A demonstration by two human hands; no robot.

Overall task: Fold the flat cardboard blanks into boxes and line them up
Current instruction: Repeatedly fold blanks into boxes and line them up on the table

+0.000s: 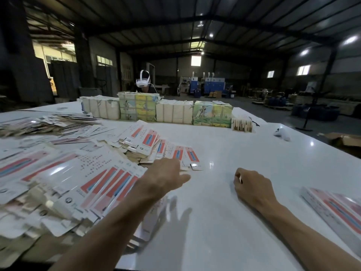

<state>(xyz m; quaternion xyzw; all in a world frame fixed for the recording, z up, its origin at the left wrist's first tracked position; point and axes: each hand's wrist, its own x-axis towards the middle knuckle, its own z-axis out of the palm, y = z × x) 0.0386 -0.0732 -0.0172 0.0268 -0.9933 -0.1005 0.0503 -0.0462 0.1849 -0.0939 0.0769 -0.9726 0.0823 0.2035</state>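
Observation:
A big loose heap of flat white blanks point(82, 184) printed with red and blue stripes covers the left half of the white table point(244, 153). My left hand point(164, 177) reaches out over the heap's right edge, fingers extended toward a blank point(187, 155) lying at the heap's tip; its fingertips are hidden behind the hand. My right hand point(252, 184) hovers over bare table to the right with its fingers curled under and nothing in it. Folded red-striped boxes point(336, 210) lie side by side at the right edge.
Bundled stacks of blanks point(175, 112) stand in a row across the table's far side, with a small bundle point(241, 124) at their right end. A white controller point(281, 133) lies at the far right. A person wearing a white headset point(143, 81) stands behind the bundles.

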